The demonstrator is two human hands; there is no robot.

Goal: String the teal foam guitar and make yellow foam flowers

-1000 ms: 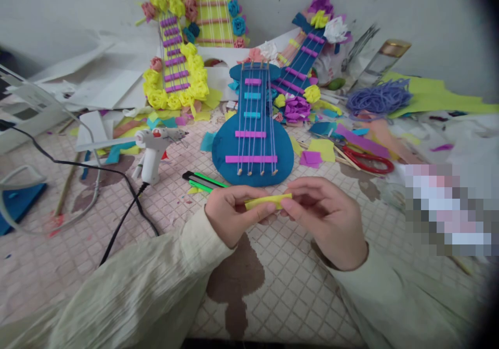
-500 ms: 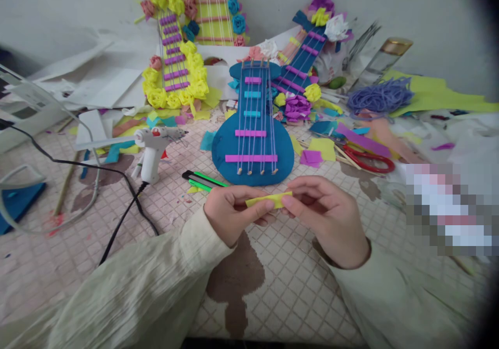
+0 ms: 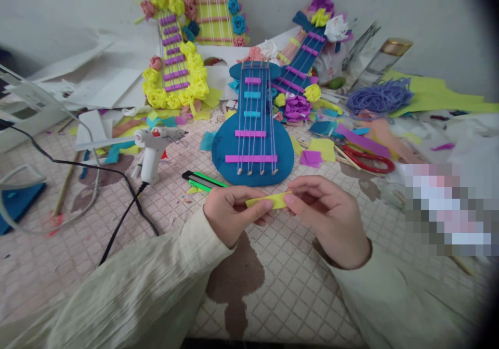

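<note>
Here we have a yellow strip (image 3: 278, 201), thin and paper-like with a creased, folded look, held just on the near side of a blue guitar shape's (image 3: 252, 146) rounded body. The left hand (image 3: 232, 214) pinches it between thumb and curled fingers, and the right hand (image 3: 337, 221) has its fingers closed on the other end. The strip's long axis runs side to side, the right end tilted slightly higher.

The guitar is smooth and flat, its neck pointing to the wall, pale strings stretched over pink and light-blue bars down to small wooden pegs. Just beside the left hand lies a green-and-black cutter (image 3: 205, 181); farther left, a white glue gun (image 3: 152, 151) points its nozzle rightward. Over right, red-handled scissors (image 3: 368, 160) lie near crinkly scraps and a fuzzy tangle of purple yarn (image 3: 379, 97), all on the diamond-patterned table (image 3: 288, 286).
</note>
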